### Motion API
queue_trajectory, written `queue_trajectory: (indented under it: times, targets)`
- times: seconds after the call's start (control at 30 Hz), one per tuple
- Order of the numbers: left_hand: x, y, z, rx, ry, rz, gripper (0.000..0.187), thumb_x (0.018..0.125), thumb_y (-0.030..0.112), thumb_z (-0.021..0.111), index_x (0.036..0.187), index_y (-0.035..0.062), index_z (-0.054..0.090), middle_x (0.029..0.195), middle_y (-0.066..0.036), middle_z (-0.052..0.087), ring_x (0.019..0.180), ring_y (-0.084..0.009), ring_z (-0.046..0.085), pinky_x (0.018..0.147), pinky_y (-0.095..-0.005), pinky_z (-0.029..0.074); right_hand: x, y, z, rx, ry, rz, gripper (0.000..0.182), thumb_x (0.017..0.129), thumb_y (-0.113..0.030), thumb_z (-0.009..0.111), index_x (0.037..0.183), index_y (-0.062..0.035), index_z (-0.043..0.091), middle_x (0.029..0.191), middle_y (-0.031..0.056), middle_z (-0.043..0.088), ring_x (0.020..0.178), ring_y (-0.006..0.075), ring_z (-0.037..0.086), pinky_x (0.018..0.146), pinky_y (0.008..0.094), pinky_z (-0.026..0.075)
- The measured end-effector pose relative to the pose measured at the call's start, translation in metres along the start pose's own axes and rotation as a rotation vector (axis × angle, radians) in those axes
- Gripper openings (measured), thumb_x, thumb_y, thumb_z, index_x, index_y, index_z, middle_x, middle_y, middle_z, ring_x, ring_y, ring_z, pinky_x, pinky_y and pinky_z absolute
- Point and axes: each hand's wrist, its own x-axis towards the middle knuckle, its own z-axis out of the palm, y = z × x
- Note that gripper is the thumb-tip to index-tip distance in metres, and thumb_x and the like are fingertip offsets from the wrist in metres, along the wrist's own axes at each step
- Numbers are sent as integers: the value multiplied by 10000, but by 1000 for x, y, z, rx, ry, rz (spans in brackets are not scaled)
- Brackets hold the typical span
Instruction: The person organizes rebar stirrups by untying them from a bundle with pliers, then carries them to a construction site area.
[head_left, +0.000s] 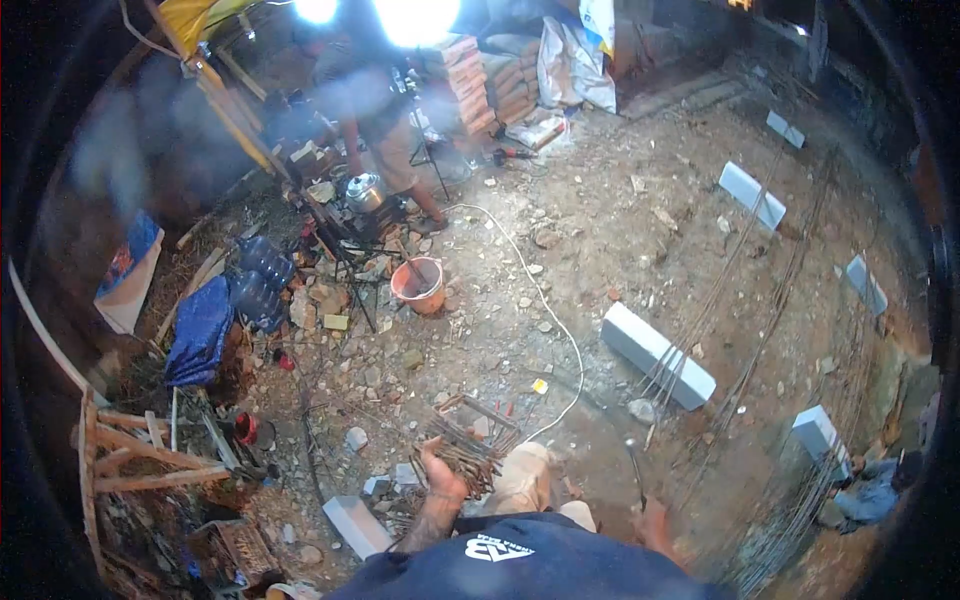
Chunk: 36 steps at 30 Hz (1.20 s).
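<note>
My left hand point(445, 478) is closed around a bundle of rusty bent rebar stirrups point(468, 450), held beside my knee. Several square bends show at the bundle's far end. On the other side, my right hand point(652, 522) grips a slim dark metal rod-like tool point(637, 470) with a small knob at its far tip; its exact kind is too small to tell. Near my left forearm a white block point(357, 527) lies on the ground.
Long thin rebar rods point(770, 310) rest across white blocks point(657, 357) at the right. A white cable point(545, 300) curves over rubble. Ahead stand an orange bucket point(418, 285) and a person by a silver pot point(365, 192). Another person point(870, 495) crouches at the right edge.
</note>
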Motion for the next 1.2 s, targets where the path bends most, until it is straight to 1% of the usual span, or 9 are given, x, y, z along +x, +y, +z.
queue_trajectory:
  times: [0.07,0.13,0.27,0.57,0.63,0.9,0.93,1.03,1.2]
  targets:
    - [6,-7,16,-64,1,1,537,761,363,447,1034,-90,540,1015,-226,604,920,-355,589,854,-491,466,-40,-31,-21,177,136,222,251,789,-189,634,868,31,543,783,206,612,775,375,613,621,462,465]
    - [25,-15,18,-115,-24,-82,515,762,341,450,1021,-93,547,1035,-234,598,934,-362,585,868,-481,458,-50,-13,1,277,178,487,237,884,-149,534,1002,56,553,889,215,616,770,349,623,607,417,483]
    - [59,-29,24,-136,-41,-193,482,747,322,457,993,-77,572,965,-223,623,880,-362,605,838,-473,470,-53,5,10,257,441,583,232,900,-156,511,990,53,558,873,204,616,757,334,618,610,407,480]
    - [113,-33,87,-97,-132,-331,501,764,333,462,1033,-79,562,980,-214,623,895,-345,604,860,-471,468,-46,50,-76,-467,1538,108,246,935,-174,460,962,44,570,838,177,617,726,301,607,618,386,471]
    - [120,-33,104,-57,-155,-369,513,770,337,469,1045,-87,548,983,-212,616,899,-342,602,859,-465,474,-76,-30,-132,129,1450,93,325,967,-230,403,918,40,578,824,150,603,739,278,579,668,363,451]
    - [158,-62,101,97,-231,-396,517,775,340,467,1066,-81,543,1002,-223,607,915,-351,591,830,-485,480,-136,2,-166,278,1861,29,427,960,-290,354,1126,46,559,1131,185,566,1027,246,552,936,389,413]
    - [165,-71,96,186,-228,-363,515,779,339,462,1078,-72,543,1013,-222,606,915,-354,589,828,-494,476,-136,-11,-171,762,1869,-209,505,951,-354,325,1125,61,555,1119,179,573,1028,235,553,921,378,423]
    - [159,-109,116,223,-299,-491,509,761,308,473,1079,-86,526,1017,-240,596,908,-372,580,846,-508,463,-151,-50,-203,962,1977,-188,568,939,-486,370,1057,45,533,1121,161,554,957,259,538,919,377,437]
    - [155,-147,125,217,-272,-610,554,744,338,501,1105,-82,510,1029,-226,580,955,-356,561,882,-505,441,-169,-13,-203,792,2083,-179,677,906,-572,333,1108,53,498,1132,176,508,1023,287,540,923,440,447]
